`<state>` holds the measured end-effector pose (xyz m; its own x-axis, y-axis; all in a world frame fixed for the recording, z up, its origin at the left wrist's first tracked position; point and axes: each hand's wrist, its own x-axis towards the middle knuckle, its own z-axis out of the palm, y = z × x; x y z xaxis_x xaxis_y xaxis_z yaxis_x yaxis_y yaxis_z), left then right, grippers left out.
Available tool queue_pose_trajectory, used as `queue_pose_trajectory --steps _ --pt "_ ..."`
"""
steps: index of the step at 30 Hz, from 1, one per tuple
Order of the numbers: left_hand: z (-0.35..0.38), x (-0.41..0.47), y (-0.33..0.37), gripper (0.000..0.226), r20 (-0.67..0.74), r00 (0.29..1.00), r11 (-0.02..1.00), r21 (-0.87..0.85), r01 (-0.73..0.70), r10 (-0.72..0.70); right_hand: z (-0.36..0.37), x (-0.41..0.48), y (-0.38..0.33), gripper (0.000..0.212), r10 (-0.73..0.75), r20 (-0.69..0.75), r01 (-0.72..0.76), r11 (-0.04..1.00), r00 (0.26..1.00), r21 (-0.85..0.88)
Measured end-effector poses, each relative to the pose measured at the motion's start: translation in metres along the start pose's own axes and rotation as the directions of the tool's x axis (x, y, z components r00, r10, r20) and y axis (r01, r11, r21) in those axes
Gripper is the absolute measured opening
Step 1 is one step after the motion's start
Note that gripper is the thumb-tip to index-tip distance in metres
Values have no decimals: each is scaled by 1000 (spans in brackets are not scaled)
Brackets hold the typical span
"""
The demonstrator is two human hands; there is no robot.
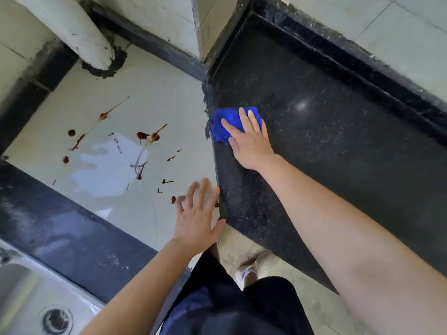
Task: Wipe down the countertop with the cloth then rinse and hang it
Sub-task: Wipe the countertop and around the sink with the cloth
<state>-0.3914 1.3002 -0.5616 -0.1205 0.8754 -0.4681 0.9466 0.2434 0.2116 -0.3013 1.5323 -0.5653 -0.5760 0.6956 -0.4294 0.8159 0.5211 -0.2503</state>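
A bunched blue cloth (223, 122) lies on the black speckled countertop (326, 141), at its left edge where it meets the pale countertop (121, 112). My right hand (249, 141) presses flat on the cloth with straight fingers. Spread open, my left hand (197, 216) rests on the pale counter near the seam and holds nothing. Brown sauce stains (147, 136) and a wet patch (106, 165) mark the pale surface to the left of the cloth.
A steel sink (31, 298) with its drain (56, 320) sits at the bottom left behind a dark rim. A white pipe (79, 32) rises at the back left. Tiled walls border both counters. My legs and a shoe (246, 272) stand on the floor below.
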Motion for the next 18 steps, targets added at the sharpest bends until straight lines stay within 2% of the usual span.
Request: queue_pose_trajectory --steps 3,6,10,12,15,18 --pt "5 1 1 79 -7 1000 1000 -2 -4 4 -15 51 -22 56 4 -12 -4 1000 1000 14" --pt "7 0 -2 80 -11 1000 1000 -10 -16 16 -10 64 -30 56 26 -58 -26 1000 998 11" --pt "7 -1 -4 80 2 1000 1000 -10 -21 21 22 5 -14 52 -113 -180 112 994 977 -13" --pt "7 0 -3 80 5 1000 1000 -2 -14 14 40 -41 -1 50 -156 -175 157 988 972 -3" --pt "8 0 -3 80 7 1000 1000 -2 -16 16 58 -101 21 48 -146 -141 150 989 979 18" --pt "10 0 -3 79 0 1000 1000 -12 -20 20 64 -122 34 48 -133 -86 133 991 987 -3"
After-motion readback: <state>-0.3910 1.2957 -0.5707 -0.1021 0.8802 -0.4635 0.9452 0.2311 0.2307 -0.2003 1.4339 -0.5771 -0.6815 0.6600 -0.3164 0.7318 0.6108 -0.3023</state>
